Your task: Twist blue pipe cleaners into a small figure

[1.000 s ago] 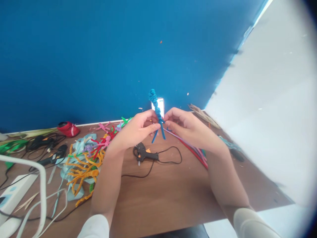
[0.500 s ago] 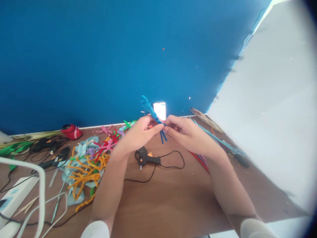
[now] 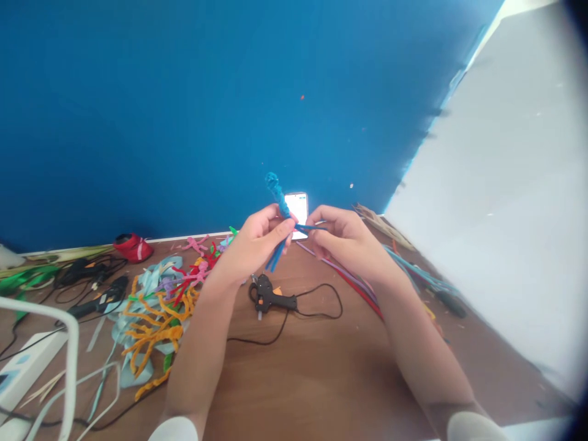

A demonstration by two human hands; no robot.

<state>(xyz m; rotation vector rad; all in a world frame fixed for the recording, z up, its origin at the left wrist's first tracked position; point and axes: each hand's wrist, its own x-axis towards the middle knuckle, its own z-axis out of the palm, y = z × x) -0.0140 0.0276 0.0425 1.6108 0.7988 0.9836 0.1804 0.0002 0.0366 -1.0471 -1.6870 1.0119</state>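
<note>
A blue chenille-stem (pipe cleaner) piece [image 3: 277, 191] stands tilted in front of the phone. Its upper part is tightly coiled with a rounded top. My left hand [image 3: 266, 236] pinches it below the coil between thumb and fingers. From that grip, some straight blue stem ends [image 3: 275, 257] hang down and others point right. My right hand [image 3: 340, 233] is beside those right-pointing ends, its thumb and index finger parted around them. Whether a finger touches them is hard to see. A black glue gun [image 3: 273, 297] lies on the table below my hands.
A lit phone [image 3: 297, 208] leans by the blue wall. To the left are orange fuzzy stems [image 3: 156, 334], pink and red stem figures, light-blue ribbon, a red shoe-like item [image 3: 133, 247], cords and a white power strip [image 3: 30, 367]. Red and purple stems [image 3: 356, 282] lie at right.
The blue piece has become more upright. Some stem ends now point right while others hang down. My right hand's fingertips have moved apart from my left hand and parted.
</note>
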